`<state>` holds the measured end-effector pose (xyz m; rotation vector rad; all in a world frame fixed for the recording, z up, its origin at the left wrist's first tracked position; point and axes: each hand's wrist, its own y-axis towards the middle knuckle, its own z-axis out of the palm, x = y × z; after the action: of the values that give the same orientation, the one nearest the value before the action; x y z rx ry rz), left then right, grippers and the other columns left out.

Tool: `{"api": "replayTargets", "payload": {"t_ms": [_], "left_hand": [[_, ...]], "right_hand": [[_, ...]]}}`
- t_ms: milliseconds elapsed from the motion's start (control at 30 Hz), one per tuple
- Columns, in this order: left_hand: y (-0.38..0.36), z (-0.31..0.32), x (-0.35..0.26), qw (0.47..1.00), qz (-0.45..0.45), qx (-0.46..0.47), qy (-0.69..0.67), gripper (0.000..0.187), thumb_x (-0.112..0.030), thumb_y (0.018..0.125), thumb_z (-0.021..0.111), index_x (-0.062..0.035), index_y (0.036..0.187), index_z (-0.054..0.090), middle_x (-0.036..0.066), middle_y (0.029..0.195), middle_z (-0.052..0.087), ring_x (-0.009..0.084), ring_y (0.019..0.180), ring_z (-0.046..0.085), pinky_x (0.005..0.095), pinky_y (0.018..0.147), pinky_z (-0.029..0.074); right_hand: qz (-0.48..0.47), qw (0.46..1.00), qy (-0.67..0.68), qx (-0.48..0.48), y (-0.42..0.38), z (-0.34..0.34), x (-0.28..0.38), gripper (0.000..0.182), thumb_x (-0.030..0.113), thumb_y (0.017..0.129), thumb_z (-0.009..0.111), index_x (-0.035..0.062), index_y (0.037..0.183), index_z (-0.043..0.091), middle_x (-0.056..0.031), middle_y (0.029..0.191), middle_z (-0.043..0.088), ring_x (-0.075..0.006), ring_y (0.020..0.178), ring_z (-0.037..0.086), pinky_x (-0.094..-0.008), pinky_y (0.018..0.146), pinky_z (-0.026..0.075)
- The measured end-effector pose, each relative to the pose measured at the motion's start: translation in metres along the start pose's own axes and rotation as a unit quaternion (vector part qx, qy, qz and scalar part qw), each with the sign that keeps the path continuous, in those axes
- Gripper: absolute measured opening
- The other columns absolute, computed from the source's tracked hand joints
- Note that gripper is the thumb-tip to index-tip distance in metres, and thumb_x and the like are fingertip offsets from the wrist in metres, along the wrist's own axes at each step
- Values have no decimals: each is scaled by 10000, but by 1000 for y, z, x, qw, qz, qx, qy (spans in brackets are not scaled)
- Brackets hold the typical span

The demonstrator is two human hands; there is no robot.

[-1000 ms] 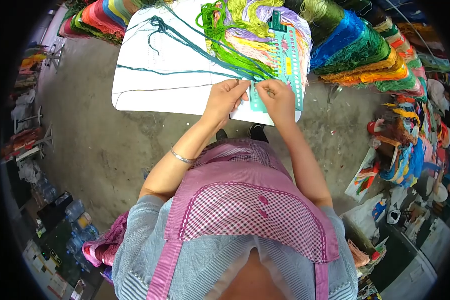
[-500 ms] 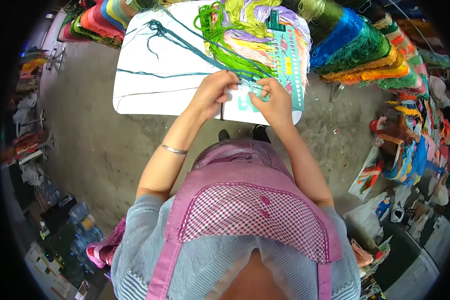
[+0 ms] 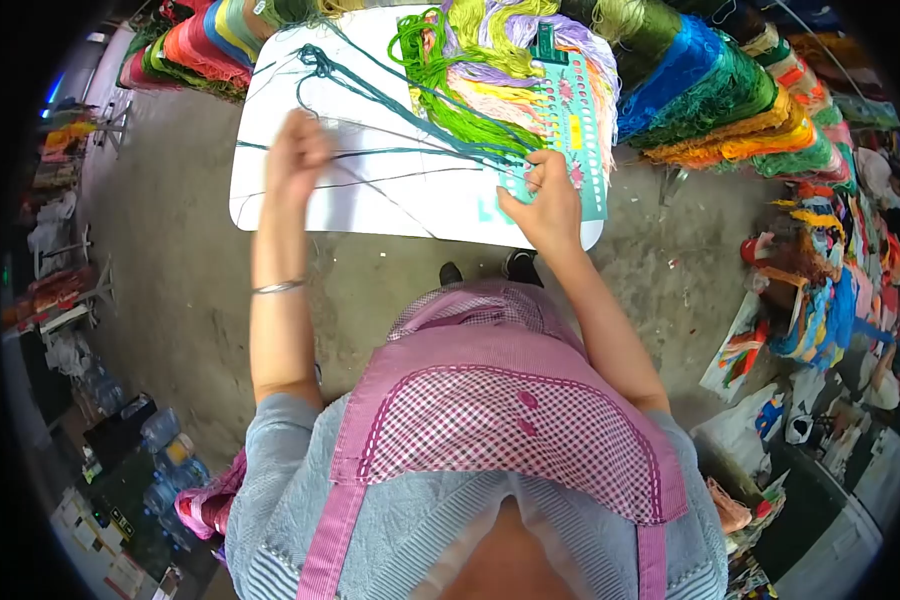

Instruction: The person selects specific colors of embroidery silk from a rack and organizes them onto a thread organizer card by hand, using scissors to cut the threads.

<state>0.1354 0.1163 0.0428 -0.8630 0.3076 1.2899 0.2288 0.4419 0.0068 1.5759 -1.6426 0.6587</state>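
My left hand (image 3: 298,155), blurred by motion, is closed over the left part of the white board (image 3: 270,205). Dark thread (image 3: 400,137) stretches from it towards the card. At the lower left edge of the punched turquoise card (image 3: 592,160), my right hand (image 3: 552,200) has thumb and fingers curled in a pinch where the threads meet the holes. Its fingertips partly hide the card's edge. Dark teal threads (image 3: 380,95) fan out leftwards from there, ending in a tangled bunch. Bright green thread (image 3: 460,115) hangs from the card's holes just above.
Yellow and lilac skeins (image 3: 490,40) cover the board's far side, beside a dark green clip (image 3: 548,45) on the card. Racks of coloured thread (image 3: 710,80) stand close at the right, with more hanks (image 3: 200,45) at the far left. A loose thread (image 3: 385,195) crosses the board's near edge.
My left hand has swung left and away from my right hand, drawing dark thread out across the board. My right hand has stayed at the card's edge.
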Motion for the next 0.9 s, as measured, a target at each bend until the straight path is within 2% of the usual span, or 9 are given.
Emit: {"api": "replayTargets", "payload": {"t_ms": [67, 100, 133, 233, 333, 367, 433, 633, 900], "left_hand": [[10, -81, -56, 995, 30, 32, -88, 133, -116, 978, 502, -25, 885, 533, 33, 756, 565, 82, 605, 511, 192, 439, 371], [-7, -52, -57, 972, 178, -147, -36, 154, -79, 971, 496, 45, 1050, 542, 133, 994, 645, 185, 890, 644, 218, 644, 540], [-17, -60, -61, 969, 178, -168, -23, 296, -162, 1007, 442, 70, 1180, 506, 197, 1215, 577, 297, 1120, 589, 367, 937, 525], [-60, -34, -21, 992, 110, -12, 59, 628, -456, 1026, 284, 93, 1285, 449, 183, 1399, 424, 311, 1305, 404, 507, 1090, 352], [-113, 54, 39, 992, -57, 106, -33, 782, -590, 987, 248, 80, 1357, 411, 136, 1479, 369, 263, 1349, 342, 474, 1076, 361], [-118, 65, 55, 986, -71, 148, -26, 793, -608, 984, 211, 56, 1365, 423, 127, 1480, 374, 256, 1362, 329, 456, 1074, 356], [-122, 86, 77, 981, -39, 170, 89, 748, -573, 1004, 179, 21, 1381, 431, 129, 1491, 364, 232, 1385, 303, 421, 1097, 318], [-121, 99, 90, 970, 17, 142, 199, 411, -254, 1007, 425, 47, 1224, 603, 141, 1267, 604, 200, 1199, 537, 342, 1084, 345], [-115, 99, 103, 973, -60, 145, 168, 390, -222, 980, 438, 104, 1125, 595, 209, 1224, 611, 255, 1104, 607, 358, 1007, 442]], "right_hand": [[10, 1000, -15, 16, 0, -4, 5, 567, 177, 664, 825, 39, 1083, 469, -57, 769, 510, -200, 687, 534, -347, 626, 454], [19, 999, -30, 34, 0, -5, 8, 550, 173, 672, 821, 37, 1077, 474, -56, 779, 505, -190, 681, 525, -337, 628, 451], [16, 999, -30, 34, 0, -5, 6, 550, 173, 672, 821, 37, 1077, 474, -56, 779, 505, -190, 681, 525, -337, 628, 451], [-56, 997, -7, 43, 2, -4, 9, 387, 168, 764, 776, 32, 1052, 557, -52, 869, 520, -162, 775, 537, -300, 672, 448], [-10, 963, 216, 163, 6, -3, 51, 237, 181, 891, 670, 16, 1053, 620, -38, 905, 537, -148, 879, 546, -286, 746, 450], [-36, 956, 218, 191, 8, -7, 71, 227, 192, 967, 574, -9, 1044, 648, -39, 964, 562, -134, 950, 541, -276, 834, 433], [10, 915, 346, 205, 4, -2, 88, 236, 248, 924, 635, 16, 950, 664, -76, 924, 596, -181, 934, 559, -303, 805, 443], [100, 894, 366, 241, -1, -20, 76, 157, 154, 901, 658, -2, 919, 669, -36, 949, 664, -111, 902, 594, -261, 845, 447], [116, 891, 407, 166, -21, -36, 49, 129, 127, 910, 638, 12, 963, 663, -41, 989, 665, -97, 962, 578, -248, 871, 435]]}}
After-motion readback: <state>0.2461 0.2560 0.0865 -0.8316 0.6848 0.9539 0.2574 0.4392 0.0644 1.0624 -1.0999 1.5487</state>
